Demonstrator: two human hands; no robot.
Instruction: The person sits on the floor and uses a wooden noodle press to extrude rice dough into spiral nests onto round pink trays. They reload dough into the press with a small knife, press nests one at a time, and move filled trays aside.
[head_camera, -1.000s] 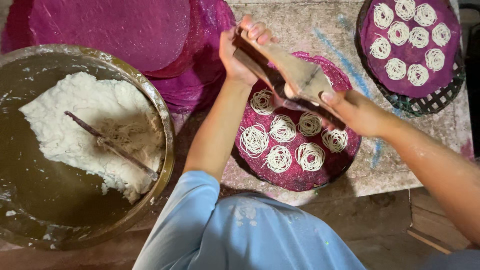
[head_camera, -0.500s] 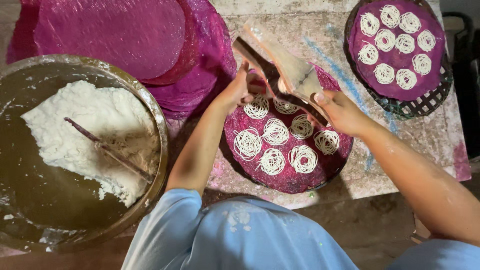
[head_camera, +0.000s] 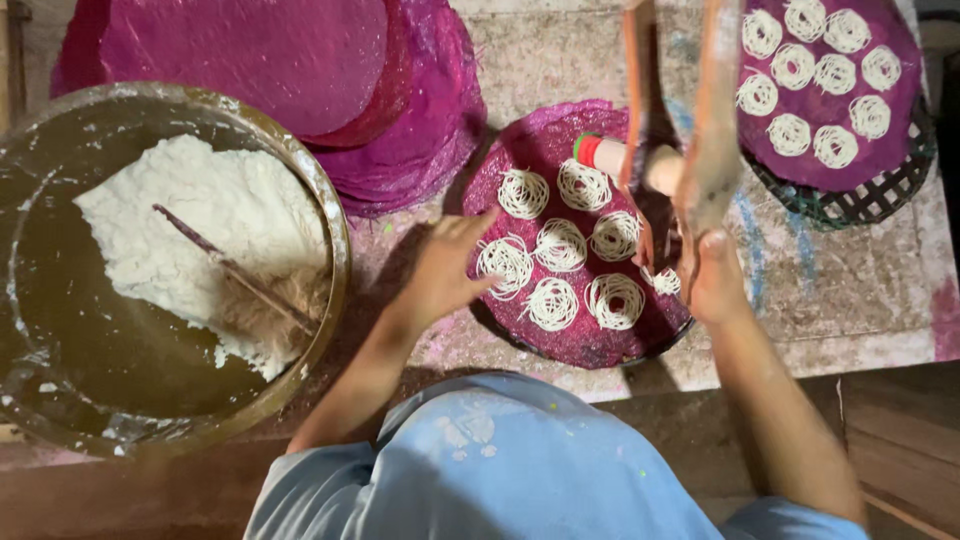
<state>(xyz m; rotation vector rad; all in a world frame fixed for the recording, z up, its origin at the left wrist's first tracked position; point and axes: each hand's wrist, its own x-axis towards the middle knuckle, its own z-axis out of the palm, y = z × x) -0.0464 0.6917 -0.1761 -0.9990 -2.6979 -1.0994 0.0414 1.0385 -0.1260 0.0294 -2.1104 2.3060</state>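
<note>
Two hands work over the tabletop (head_camera: 560, 60). Far left of the fingers sits a big metal bowl (head_camera: 335, 215) of white dough (head_camera: 200, 235), its rim near the left hand (head_camera: 445, 270), whose fingers (head_camera: 470, 228) are spread apart, touching the left edge of a round purple mat (head_camera: 590, 345) of noodle coils (head_camera: 560, 243). Bare tabletop lies below. The right hand (head_camera: 715, 280) has fingers clamped on a wooden press (head_camera: 700, 150); beyond, a second filled mat (head_camera: 830, 90).
</note>
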